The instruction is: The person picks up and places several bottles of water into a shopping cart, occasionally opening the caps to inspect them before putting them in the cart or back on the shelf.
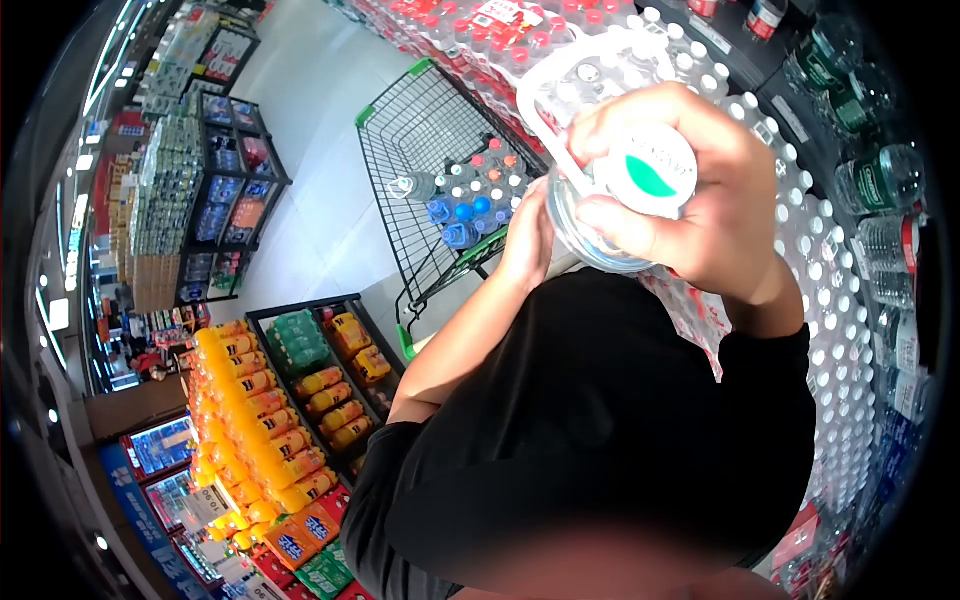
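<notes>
Close to my chest is a large clear water jug [570, 232] with a white carrying handle [538, 118]. Its white cap [652, 172], marked with a green shape, faces up toward me. My right hand [715, 185] is closed around the cap and neck, the thumb lying along the near side. My left hand [530, 238] rests against the jug's left side and steadies it; part of its fingers is hidden behind the jug.
A shopping cart [385, 150] with several bottles [480, 190] stands at front left. Stacked white-capped bottles [825, 330] line my right, below shelves of larger bottles [880, 180]. Orange drink bottles [265, 415] are piled at lower left, and a black display rack [225, 200] stands beyond.
</notes>
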`<state>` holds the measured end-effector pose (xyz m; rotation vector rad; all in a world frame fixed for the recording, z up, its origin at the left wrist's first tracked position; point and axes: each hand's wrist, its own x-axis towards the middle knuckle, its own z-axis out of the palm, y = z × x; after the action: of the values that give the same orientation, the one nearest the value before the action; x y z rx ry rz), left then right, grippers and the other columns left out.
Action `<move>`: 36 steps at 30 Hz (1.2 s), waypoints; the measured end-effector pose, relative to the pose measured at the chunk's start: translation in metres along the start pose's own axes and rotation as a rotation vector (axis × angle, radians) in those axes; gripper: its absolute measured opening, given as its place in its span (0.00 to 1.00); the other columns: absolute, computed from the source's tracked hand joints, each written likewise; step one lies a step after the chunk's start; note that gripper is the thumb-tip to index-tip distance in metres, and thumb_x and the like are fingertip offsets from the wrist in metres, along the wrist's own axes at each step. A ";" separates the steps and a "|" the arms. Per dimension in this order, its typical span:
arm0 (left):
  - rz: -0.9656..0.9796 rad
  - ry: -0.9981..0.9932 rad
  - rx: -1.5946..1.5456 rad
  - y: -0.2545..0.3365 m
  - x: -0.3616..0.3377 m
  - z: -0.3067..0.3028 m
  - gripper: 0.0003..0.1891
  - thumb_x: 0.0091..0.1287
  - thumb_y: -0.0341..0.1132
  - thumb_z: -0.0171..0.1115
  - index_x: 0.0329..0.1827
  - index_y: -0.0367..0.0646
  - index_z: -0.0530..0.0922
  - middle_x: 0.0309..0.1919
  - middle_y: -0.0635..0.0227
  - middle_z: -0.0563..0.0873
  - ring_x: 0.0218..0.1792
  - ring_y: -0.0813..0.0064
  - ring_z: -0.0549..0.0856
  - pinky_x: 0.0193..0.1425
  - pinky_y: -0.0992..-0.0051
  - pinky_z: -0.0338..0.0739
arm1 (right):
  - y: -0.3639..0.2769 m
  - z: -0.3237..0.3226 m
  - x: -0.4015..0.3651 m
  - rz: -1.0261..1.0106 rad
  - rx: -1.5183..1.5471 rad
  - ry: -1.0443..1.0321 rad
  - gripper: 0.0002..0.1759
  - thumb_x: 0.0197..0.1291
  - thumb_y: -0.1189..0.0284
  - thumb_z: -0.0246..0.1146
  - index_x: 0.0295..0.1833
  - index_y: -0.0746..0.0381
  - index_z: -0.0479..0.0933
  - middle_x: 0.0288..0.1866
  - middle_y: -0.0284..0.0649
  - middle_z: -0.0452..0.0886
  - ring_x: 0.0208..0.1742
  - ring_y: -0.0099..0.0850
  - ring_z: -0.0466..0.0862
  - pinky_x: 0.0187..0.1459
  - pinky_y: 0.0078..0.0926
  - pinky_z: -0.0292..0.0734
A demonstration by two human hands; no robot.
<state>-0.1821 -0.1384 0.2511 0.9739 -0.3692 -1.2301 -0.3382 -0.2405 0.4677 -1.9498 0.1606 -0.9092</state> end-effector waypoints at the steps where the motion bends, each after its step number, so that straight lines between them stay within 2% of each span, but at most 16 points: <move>1: 0.071 0.026 0.064 0.004 -0.002 0.002 0.20 0.79 0.45 0.45 0.63 0.42 0.73 0.59 0.66 0.80 0.62 0.73 0.76 0.68 0.67 0.67 | 0.009 0.004 -0.005 0.038 0.051 0.001 0.15 0.46 0.81 0.72 0.42 0.67 0.79 0.44 0.45 0.85 0.48 0.32 0.85 0.52 0.30 0.79; 4: 0.200 0.091 0.170 0.027 -0.006 0.018 0.15 0.79 0.41 0.49 0.59 0.43 0.75 0.56 0.67 0.82 0.61 0.74 0.77 0.66 0.70 0.68 | 0.040 0.008 -0.015 0.034 0.087 -0.048 0.16 0.45 0.83 0.73 0.42 0.67 0.78 0.44 0.44 0.85 0.49 0.34 0.85 0.53 0.32 0.79; 7: 0.209 0.013 0.121 0.047 -0.010 0.033 0.16 0.79 0.42 0.49 0.62 0.43 0.72 0.57 0.65 0.81 0.62 0.72 0.77 0.67 0.69 0.68 | 0.080 0.019 -0.031 -0.090 -0.037 -0.127 0.16 0.49 0.76 0.75 0.42 0.64 0.79 0.38 0.40 0.85 0.41 0.31 0.86 0.43 0.25 0.79; 10: 0.206 -0.135 0.054 0.065 -0.015 0.053 0.18 0.79 0.42 0.49 0.65 0.42 0.70 0.59 0.63 0.80 0.63 0.70 0.76 0.70 0.67 0.67 | 0.105 0.031 -0.050 -0.052 -0.050 -0.155 0.17 0.48 0.77 0.76 0.43 0.64 0.79 0.39 0.39 0.85 0.42 0.31 0.85 0.45 0.28 0.80; 13: 0.238 -0.167 0.195 0.066 -0.014 0.062 0.19 0.79 0.41 0.51 0.66 0.42 0.70 0.57 0.63 0.80 0.62 0.72 0.77 0.70 0.68 0.67 | 0.117 0.029 -0.061 0.047 0.149 -0.031 0.17 0.48 0.77 0.76 0.43 0.64 0.79 0.39 0.39 0.85 0.40 0.31 0.85 0.45 0.30 0.80; 14: 0.256 -0.194 0.183 0.068 -0.019 0.070 0.18 0.77 0.37 0.55 0.65 0.40 0.71 0.54 0.64 0.82 0.58 0.74 0.79 0.67 0.71 0.70 | 0.113 0.025 -0.064 0.173 0.212 -0.024 0.18 0.47 0.76 0.78 0.43 0.64 0.79 0.38 0.39 0.84 0.40 0.32 0.85 0.45 0.32 0.80; 17: 0.297 -0.238 0.474 0.075 -0.025 0.079 0.20 0.74 0.35 0.56 0.67 0.39 0.70 0.53 0.62 0.82 0.56 0.75 0.80 0.60 0.72 0.74 | 0.122 0.026 -0.079 0.207 0.199 -0.175 0.20 0.46 0.74 0.78 0.44 0.63 0.79 0.41 0.40 0.84 0.42 0.33 0.85 0.47 0.32 0.80; 18: 0.299 -0.251 0.488 0.079 -0.028 0.086 0.21 0.72 0.31 0.58 0.67 0.38 0.70 0.51 0.64 0.82 0.53 0.78 0.80 0.59 0.75 0.74 | 0.111 0.028 -0.077 0.101 0.047 -0.195 0.21 0.46 0.72 0.79 0.45 0.63 0.79 0.43 0.42 0.84 0.43 0.35 0.85 0.46 0.33 0.81; 19: 0.360 -0.271 0.595 0.081 -0.029 0.086 0.18 0.72 0.31 0.59 0.64 0.38 0.73 0.49 0.66 0.83 0.52 0.79 0.80 0.58 0.74 0.75 | 0.117 0.034 -0.075 -0.100 0.046 -0.163 0.22 0.45 0.73 0.80 0.46 0.64 0.80 0.42 0.43 0.85 0.42 0.35 0.86 0.46 0.32 0.81; 21: 0.405 -0.234 0.834 0.090 -0.034 0.095 0.16 0.70 0.32 0.62 0.59 0.39 0.77 0.48 0.64 0.83 0.49 0.74 0.82 0.56 0.72 0.76 | 0.117 0.031 -0.077 -0.040 0.075 -0.170 0.23 0.45 0.74 0.79 0.47 0.65 0.80 0.43 0.43 0.86 0.43 0.36 0.86 0.45 0.34 0.81; 24: 0.633 -0.278 1.334 0.100 -0.037 0.108 0.16 0.67 0.35 0.65 0.55 0.39 0.80 0.46 0.59 0.83 0.46 0.65 0.82 0.52 0.68 0.76 | 0.132 0.020 -0.078 0.020 0.198 -0.277 0.24 0.45 0.74 0.79 0.49 0.66 0.79 0.44 0.43 0.85 0.44 0.38 0.86 0.46 0.35 0.80; 27: 0.715 -0.201 1.463 0.090 -0.040 0.123 0.19 0.64 0.37 0.67 0.55 0.39 0.79 0.43 0.57 0.81 0.43 0.59 0.81 0.49 0.65 0.76 | 0.133 0.013 -0.079 0.054 0.160 -0.218 0.24 0.42 0.73 0.78 0.47 0.64 0.79 0.44 0.45 0.84 0.47 0.45 0.84 0.49 0.38 0.79; 31: 0.690 -0.098 1.575 0.070 -0.045 0.136 0.24 0.64 0.41 0.68 0.60 0.38 0.77 0.41 0.57 0.74 0.40 0.60 0.79 0.44 0.66 0.77 | 0.140 0.006 -0.089 0.072 0.136 -0.137 0.23 0.45 0.72 0.76 0.49 0.64 0.79 0.43 0.45 0.84 0.46 0.46 0.84 0.47 0.40 0.78; 32: 0.665 -0.090 1.553 0.068 -0.044 0.137 0.25 0.64 0.42 0.68 0.60 0.38 0.76 0.41 0.57 0.74 0.39 0.60 0.79 0.43 0.66 0.77 | 0.142 0.005 -0.089 -0.017 0.133 -0.112 0.24 0.46 0.71 0.76 0.50 0.65 0.78 0.43 0.45 0.84 0.44 0.46 0.84 0.46 0.40 0.78; 35: 0.594 -0.092 1.453 0.062 -0.041 0.141 0.26 0.64 0.44 0.69 0.61 0.38 0.76 0.40 0.58 0.73 0.37 0.62 0.79 0.41 0.66 0.77 | 0.142 -0.006 -0.091 0.099 0.202 -0.165 0.20 0.47 0.72 0.75 0.46 0.64 0.77 0.43 0.43 0.83 0.43 0.44 0.84 0.46 0.38 0.78; 36: 0.577 -0.104 1.398 0.062 -0.038 0.142 0.26 0.64 0.44 0.69 0.61 0.38 0.76 0.40 0.58 0.73 0.37 0.62 0.79 0.40 0.67 0.77 | 0.145 -0.009 -0.093 0.073 0.201 -0.183 0.20 0.47 0.72 0.75 0.45 0.64 0.77 0.43 0.43 0.83 0.43 0.43 0.84 0.46 0.38 0.77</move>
<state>-0.2575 -0.1633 0.3896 1.7665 -1.5856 -0.3464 -0.3750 -0.2836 0.3044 -1.8164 0.0316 -0.6685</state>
